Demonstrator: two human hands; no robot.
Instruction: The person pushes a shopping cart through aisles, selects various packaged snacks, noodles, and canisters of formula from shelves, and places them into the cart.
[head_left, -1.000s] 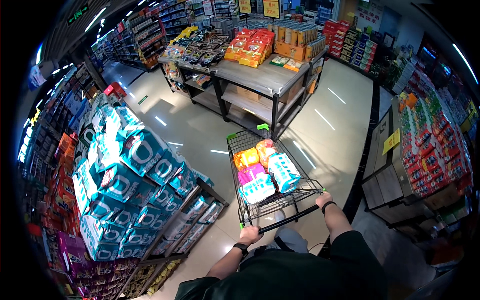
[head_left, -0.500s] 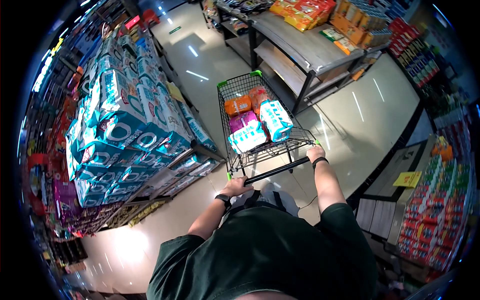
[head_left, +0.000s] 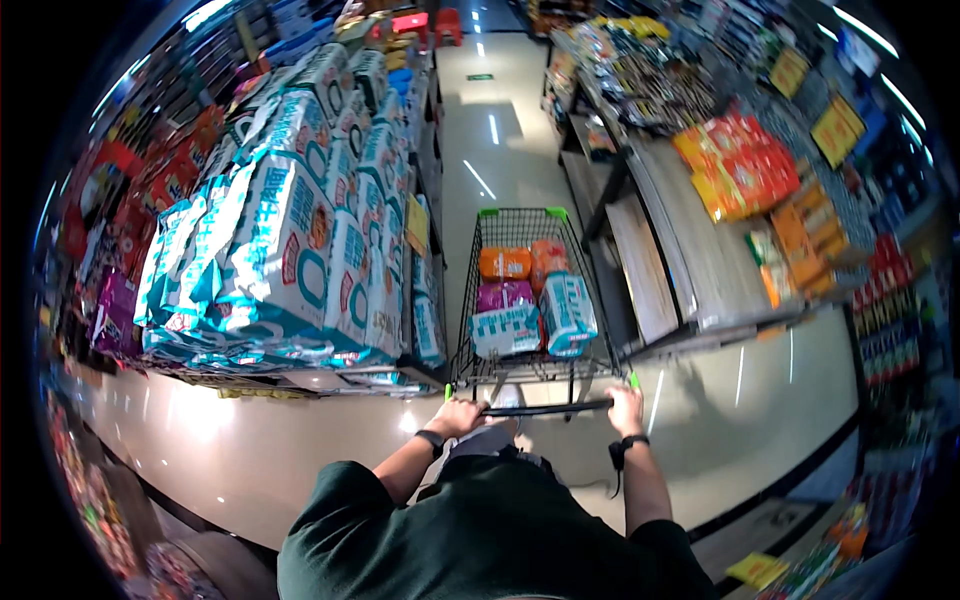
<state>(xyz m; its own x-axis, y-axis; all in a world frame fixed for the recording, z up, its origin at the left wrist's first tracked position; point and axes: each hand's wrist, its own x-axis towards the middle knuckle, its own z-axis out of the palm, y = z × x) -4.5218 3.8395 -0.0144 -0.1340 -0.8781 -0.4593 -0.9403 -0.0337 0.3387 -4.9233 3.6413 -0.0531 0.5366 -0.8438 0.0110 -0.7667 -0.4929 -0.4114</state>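
Note:
Ahead of me stands a black wire shopping cart with green corner pieces. My left hand is wrapped round the left end of its dark handle, and my right hand grips the right end. In the basket, two teal-and-white packs lie nearest the handle. A purple pack sits behind the left one. Farther forward are an orange pack and a reddish-orange pack. Both wrists wear dark bands.
On the left rises a tall stack of teal-and-white packages, close to the cart's side. To the right is a wooden display table bearing red-and-orange bags. Between them a shiny tiled aisle runs ahead toward a red stool.
The cart has turned from pointing forward-left to nearly straight along the aisle and sits closer between stack and table. Both hands keep hold of the handle.

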